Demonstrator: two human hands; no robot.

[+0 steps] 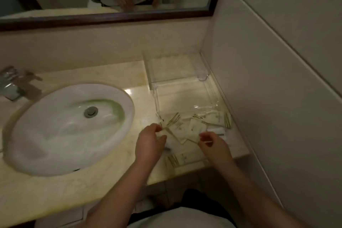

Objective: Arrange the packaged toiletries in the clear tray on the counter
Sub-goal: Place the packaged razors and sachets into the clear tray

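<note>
**Q:** Where are the packaged toiletries (196,127) lying relative to the clear tray (155,92)?

**A:** They are lying flat in a loose, overlapping heap at the tray's near end, pointing at differing angles. One stray packet (180,158) is sitting closer to the counter's (120,72) front edge, between the two wrists. The tray's long axis is running away from the person, alongside the side wall (268,98), and the heap is occupying only its near end.

**Q:** What are the hands doing?

**A:** The left hand (149,144) is pinching the corner of a striped packet (173,121) between thumb and fingertips, at the heap's left side, just beside the tray's near left corner. The right hand (214,146) is hovering at the heap's right side with its fingers curled toward a packet edge. Blur is preventing any verdict on whether it is gripping.

**Q:** Which relation is governing the coming move?

**A:** Direction, by this reading. The rest of the tray is lying straight ahead of both hands, so the pinched packet probably needs carrying forward and turning until its long side matches the tray's axis. The left hand is working nearer the sink (70,127), the right nearer the wall.
</note>
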